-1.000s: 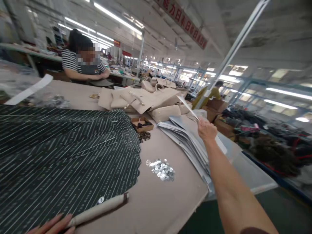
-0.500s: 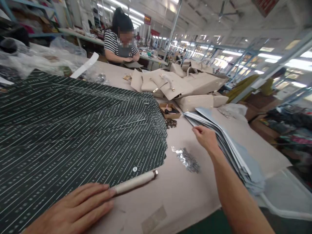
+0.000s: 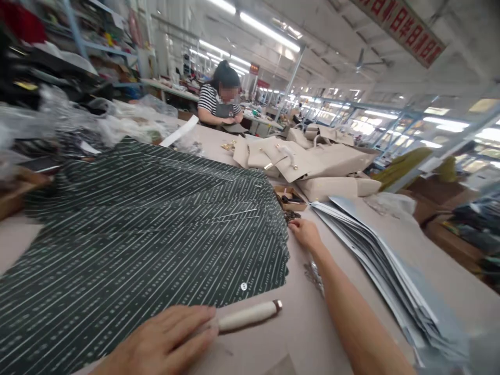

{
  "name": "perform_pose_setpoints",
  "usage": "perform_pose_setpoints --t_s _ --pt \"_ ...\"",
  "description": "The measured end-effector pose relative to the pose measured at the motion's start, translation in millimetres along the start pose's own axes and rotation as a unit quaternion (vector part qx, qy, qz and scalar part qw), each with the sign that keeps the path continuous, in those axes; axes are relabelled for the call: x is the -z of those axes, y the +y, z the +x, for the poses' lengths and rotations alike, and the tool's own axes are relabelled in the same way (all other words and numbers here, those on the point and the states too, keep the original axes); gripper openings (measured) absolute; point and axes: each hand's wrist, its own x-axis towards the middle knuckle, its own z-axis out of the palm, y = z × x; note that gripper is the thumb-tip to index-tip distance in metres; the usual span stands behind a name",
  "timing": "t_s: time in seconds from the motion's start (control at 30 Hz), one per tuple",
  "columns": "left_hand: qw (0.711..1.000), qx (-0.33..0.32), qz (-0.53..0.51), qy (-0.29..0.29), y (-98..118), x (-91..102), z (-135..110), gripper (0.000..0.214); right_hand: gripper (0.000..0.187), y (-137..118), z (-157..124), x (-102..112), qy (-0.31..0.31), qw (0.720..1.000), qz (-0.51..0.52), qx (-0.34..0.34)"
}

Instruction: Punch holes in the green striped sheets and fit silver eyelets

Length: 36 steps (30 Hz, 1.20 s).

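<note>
My left hand (image 3: 167, 338) lies flat with fingers stretched out over one end of a tool with a pale handle (image 3: 250, 316); the covered end is hidden. Beside it spreads a dark green lining cloth (image 3: 167, 234) with white stripes and lettering. A small round metal washer (image 3: 244, 286) with holes lies near the cloth's front edge. My right hand (image 3: 307, 235) has its fingertips pinched together at a small pile of dark brown metal pieces (image 3: 291, 215); whatever is between them is too small to make out. My right forearm partly covers a heap of silver washers (image 3: 313, 276).
A small open cardboard box (image 3: 301, 206) with dark items stands behind the brown pile. To the right lies a stack of grey-blue sheets (image 3: 375, 265). Beige handbags (image 3: 332, 161) are heaped behind. A co-worker (image 3: 221, 99) bends over work across the table; plastic bags (image 3: 128, 122) lie left.
My right hand has gone from beside the sheet stack leftward to the brown pile, its forearm now over the silver washers. The view has turned left and up; my left hand stays on the tool.
</note>
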Motion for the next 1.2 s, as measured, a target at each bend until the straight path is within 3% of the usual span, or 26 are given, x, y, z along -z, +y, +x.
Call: perform_pose_setpoints --t_s 0.1,0.27,0.33,0.43,0.6,0.77,0.93,1.03,1.2 --pt "0.995 0.091 0.013 0.025 -13 8.5 8 0.038 0.01 1 2 1 0.017 0.999 0.044 -0.013" --pt "0.953 0.28 0.117 -0.023 -78 20.8 7 0.031 0.013 4 -7 9 0.075 0.982 0.162 -0.061" --pt "0.939 0.314 0.135 -0.041 -99 25.4 4 0.033 0.019 4 -16 9 0.085 0.966 0.233 -0.076" --pt "0.928 0.34 0.142 -0.061 -112 28.1 3 0.033 0.031 -1 -32 3 0.081 0.934 0.339 -0.084" --pt "0.917 0.363 0.149 -0.069 -108 23.3 9 0.035 0.049 -41 -63 -4 0.02 0.891 0.449 -0.058" --pt "0.92 0.358 0.151 -0.054 -102 18.5 12 0.032 0.04 -117 -91 -8 -0.113 0.88 0.461 0.014" --pt "0.927 0.333 0.167 -0.045 -96 15.8 13 0.02 0.031 -177 -102 -35 -0.154 0.847 0.5 0.093" --pt "0.932 0.31 0.184 -0.038 -94 11.8 10 0.02 0.028 -193 -98 -55 -0.156 0.84 0.51 0.104" --pt "0.947 0.249 0.201 -0.032 -95 5.9 1 0.045 0.031 -198 -94 -78 -0.154 0.854 0.486 0.099"
